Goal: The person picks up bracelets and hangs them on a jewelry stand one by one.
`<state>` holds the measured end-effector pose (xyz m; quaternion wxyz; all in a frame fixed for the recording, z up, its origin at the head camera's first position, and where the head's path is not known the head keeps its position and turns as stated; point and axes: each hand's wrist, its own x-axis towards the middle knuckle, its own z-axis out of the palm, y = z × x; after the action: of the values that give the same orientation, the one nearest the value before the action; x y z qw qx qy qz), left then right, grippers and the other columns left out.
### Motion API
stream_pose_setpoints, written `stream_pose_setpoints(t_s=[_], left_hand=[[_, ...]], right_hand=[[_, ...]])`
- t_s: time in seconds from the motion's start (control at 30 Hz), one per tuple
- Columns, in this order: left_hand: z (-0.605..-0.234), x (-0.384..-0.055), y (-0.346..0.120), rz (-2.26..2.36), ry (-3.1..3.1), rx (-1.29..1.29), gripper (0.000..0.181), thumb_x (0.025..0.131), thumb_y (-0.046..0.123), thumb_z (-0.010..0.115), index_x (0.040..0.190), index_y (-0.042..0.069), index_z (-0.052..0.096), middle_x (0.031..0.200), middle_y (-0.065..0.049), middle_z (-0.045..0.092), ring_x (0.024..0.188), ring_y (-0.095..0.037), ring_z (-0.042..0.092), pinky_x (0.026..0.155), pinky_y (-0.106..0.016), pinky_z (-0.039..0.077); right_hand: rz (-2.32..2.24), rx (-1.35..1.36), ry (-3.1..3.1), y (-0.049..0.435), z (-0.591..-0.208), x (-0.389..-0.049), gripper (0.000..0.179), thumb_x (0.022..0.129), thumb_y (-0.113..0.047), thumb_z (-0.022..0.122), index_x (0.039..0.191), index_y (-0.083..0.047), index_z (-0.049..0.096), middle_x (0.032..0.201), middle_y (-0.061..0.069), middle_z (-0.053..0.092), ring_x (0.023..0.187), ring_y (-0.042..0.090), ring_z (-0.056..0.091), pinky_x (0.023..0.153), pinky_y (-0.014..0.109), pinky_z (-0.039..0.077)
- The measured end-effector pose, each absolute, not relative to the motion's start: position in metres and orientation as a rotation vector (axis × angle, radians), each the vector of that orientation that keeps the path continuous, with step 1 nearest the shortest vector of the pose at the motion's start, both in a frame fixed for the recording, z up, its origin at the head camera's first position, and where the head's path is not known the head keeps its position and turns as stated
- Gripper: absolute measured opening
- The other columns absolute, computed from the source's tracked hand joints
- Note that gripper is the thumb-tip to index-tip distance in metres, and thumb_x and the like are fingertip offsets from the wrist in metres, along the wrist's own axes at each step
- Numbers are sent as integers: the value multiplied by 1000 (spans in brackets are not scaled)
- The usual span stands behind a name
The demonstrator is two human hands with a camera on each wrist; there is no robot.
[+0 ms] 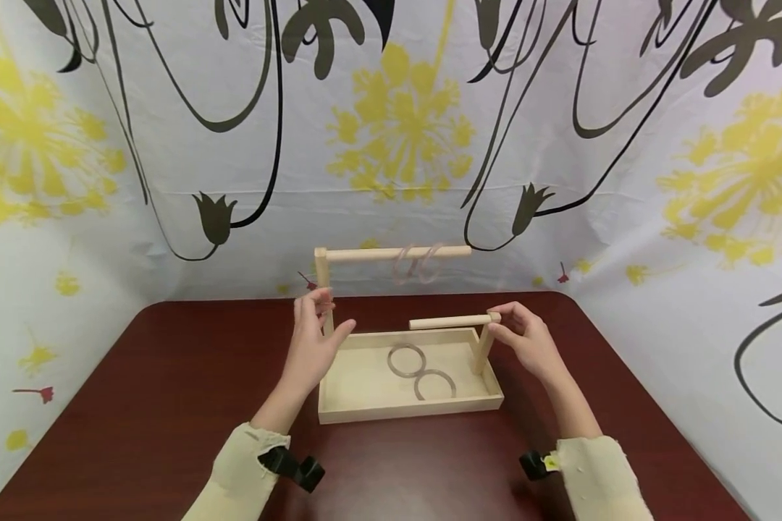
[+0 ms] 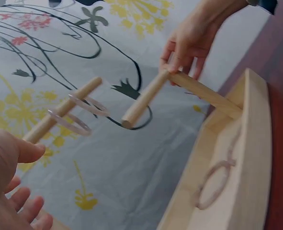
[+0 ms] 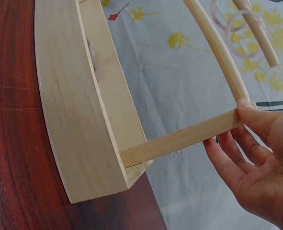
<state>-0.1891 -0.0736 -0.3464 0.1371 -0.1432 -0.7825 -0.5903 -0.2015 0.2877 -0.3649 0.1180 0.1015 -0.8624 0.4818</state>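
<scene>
A shallow wooden tray carries two posts with crossbars, a taller one at the left and a shorter one at the right. Two translucent rings hang on the upper bar. Two more, one ring behind another ring, lie on the tray floor. My right hand pinches the top of the short post, where the lower bar joins it. My left hand is at the tall post, thumb spread away and fingers loosely bent, overlapping the post in the head view.
Under the tray is a dark red-brown table with rounded far corners. A white cloth with yellow and dark plant patterns hangs behind it and at both sides. Each wrist wears a black camera mount.
</scene>
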Motion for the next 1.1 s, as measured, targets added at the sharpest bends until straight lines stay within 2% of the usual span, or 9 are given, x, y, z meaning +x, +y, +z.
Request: stream_pose_setpoints(t_s=[0.13,0.23,0.53,0.77,1.1], left_hand=[[-356,-192,-71,-1654,-2362,-427,55,94,10,69,142,6,42,132,-17,53,131,-33,50,115,-53,37],[-365,-193,-67,-1582,-2428,-459,52,93,12,70,140,10,48,126,-13,63,129,-31,54,112,-54,39],[-382,-197,-53,-1638,-2521,-519,52,93,11,69,141,6,50,144,-13,54,135,-34,50,114,-53,38],[-394,-200,-44,-1662,-2560,-523,52,93,10,70,140,2,49,144,-16,54,134,-37,50,114,-54,37],[-403,-202,-35,-1647,-2615,-527,54,92,12,71,139,-1,48,143,-19,55,135,-39,49,112,-55,39]], right_hand=[[1433,312,-2509,286,-364,-204,31,97,-15,66,122,2,60,113,14,66,94,-5,62,79,16,53],[1455,323,-2499,286,-364,-205,33,97,-15,65,123,4,60,112,12,66,94,-4,62,81,15,53],[1463,318,-2485,287,-365,-206,31,97,-14,66,122,3,60,113,16,66,93,-4,62,80,15,53],[1451,298,-2484,289,-368,-204,30,97,-14,66,121,3,60,109,8,67,92,-5,62,79,14,53],[1456,284,-2495,288,-368,-203,31,97,-15,65,122,3,59,110,7,65,91,-5,62,80,13,53]])
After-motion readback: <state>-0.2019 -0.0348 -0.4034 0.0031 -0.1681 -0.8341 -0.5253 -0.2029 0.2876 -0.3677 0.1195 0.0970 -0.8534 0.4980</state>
